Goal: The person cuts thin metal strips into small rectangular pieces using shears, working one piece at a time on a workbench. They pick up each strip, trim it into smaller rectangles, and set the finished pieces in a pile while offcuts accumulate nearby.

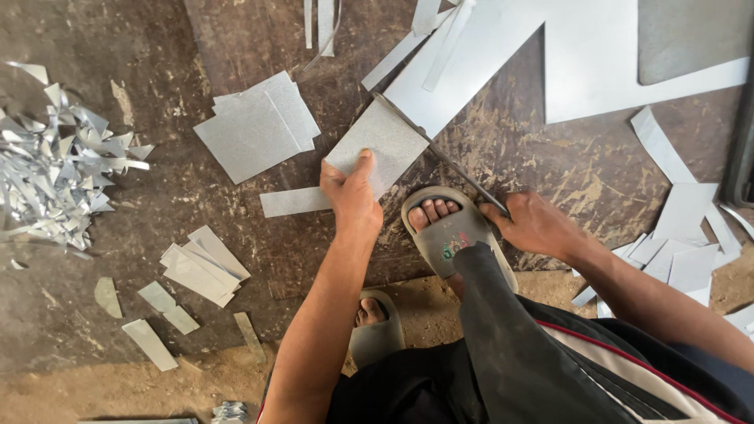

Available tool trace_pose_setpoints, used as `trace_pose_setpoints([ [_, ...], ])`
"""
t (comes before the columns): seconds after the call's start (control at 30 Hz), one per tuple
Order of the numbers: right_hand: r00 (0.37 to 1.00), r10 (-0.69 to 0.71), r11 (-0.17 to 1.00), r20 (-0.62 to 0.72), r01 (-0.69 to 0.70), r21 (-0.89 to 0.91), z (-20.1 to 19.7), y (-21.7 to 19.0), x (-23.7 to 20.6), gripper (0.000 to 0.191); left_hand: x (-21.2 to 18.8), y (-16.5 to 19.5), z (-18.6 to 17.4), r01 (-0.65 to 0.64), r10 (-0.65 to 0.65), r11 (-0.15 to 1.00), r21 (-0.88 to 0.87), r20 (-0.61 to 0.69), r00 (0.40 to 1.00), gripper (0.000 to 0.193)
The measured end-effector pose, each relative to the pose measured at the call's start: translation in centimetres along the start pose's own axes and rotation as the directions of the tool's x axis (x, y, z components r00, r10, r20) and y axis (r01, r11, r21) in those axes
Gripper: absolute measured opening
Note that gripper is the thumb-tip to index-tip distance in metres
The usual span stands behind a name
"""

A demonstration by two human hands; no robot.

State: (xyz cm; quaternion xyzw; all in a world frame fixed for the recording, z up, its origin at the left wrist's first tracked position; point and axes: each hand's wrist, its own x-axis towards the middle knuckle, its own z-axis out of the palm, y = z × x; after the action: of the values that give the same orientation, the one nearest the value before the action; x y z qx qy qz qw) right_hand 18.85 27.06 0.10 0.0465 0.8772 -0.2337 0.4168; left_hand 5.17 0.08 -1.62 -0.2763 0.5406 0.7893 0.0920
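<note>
My left hand (351,195) grips the near edge of a square grey metal sheet piece (385,141) that lies on the dark floor plate. My right hand (532,224) is closed on the handle of long metal shears (440,153), whose blades run diagonally up-left along the sheet's right edge. A narrow grey strip (292,202) lies just left of my left hand. My right foot in a grey slipper (449,235) rests between the two hands, close to the shears.
A stack of cut square sheets (255,126) lies up-left. A heap of shiny metal shavings (55,169) sits at far left. Small offcuts (200,271) lie lower left, more pieces (679,243) at right. A large sheet (581,55) covers the top right.
</note>
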Motion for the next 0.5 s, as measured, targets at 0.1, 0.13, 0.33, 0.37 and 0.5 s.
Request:
trace_pose_setpoints([
  [0.1, 0.984, -0.049, 0.999, -0.172, 0.051, 0.011, 0.6, -0.5, 0.2, 0.058, -0.1, 0.4, 0.5, -0.02, 0.02, 1.0, -0.01, -0.008, 1.0, 0.025],
  [0.13, 0.976, 0.004, 0.997, -0.217, 0.011, 0.071, 0.6, -0.5, 0.2, 0.065, -0.2, 0.6, 0.8, -0.005, 0.004, 0.999, -0.036, -0.019, 1.0, 0.025],
  [0.33, 0.976, 0.204, 0.955, -0.069, -0.214, -0.206, -1.7, 0.5, -3.4, 0.043, 1.2, 5.2, -0.7, 0.073, -0.05, 0.98, 0.183, -0.13, 0.99, 0.023],
  [0.37, 0.982, 0.156, 0.964, -0.108, -0.175, -0.199, -2.4, 0.7, -4.2, 0.052, 2.0, 6.6, -1.7, 0.018, 0.011, 0.968, 0.251, -0.111, 0.994, 0.022],
  [0.5, 0.896, -0.155, 0.981, -0.416, 0.09, -0.173, -5.2, 1.2, -5.9, 0.064, 5.1, 11.0, -6.6, -0.331, 0.331, 0.884, 0.33, 0.057, 0.942, 0.027],
])
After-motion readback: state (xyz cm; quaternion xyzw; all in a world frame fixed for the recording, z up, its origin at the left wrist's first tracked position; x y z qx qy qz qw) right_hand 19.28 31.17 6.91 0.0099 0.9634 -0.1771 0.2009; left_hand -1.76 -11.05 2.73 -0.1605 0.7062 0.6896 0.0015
